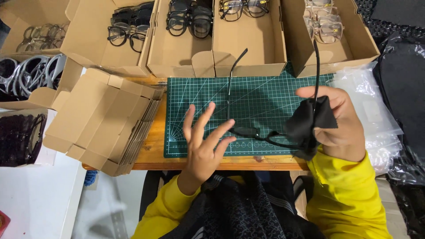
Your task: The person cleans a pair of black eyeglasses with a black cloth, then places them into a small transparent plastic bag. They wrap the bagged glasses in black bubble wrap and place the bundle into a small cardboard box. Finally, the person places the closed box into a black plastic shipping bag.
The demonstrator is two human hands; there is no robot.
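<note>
My right hand [340, 126] grips a black cloth [310, 123] wrapped around one lens of black-framed glasses [248, 131]. The glasses hang above a green cutting mat [265, 95], both temple arms pointing away from me. My left hand [204, 141] is open with fingers spread, just left of the other lens, touching or nearly touching the frame. Yellow sleeves cover both my arms.
Open cardboard boxes [248, 44] holding black and clear glasses line the far edge of the wooden table. A stack of flat folded cartons [106, 124] lies to the left. Clear plastic bags [372, 110] pile up on the right. More glasses fill bins at far left.
</note>
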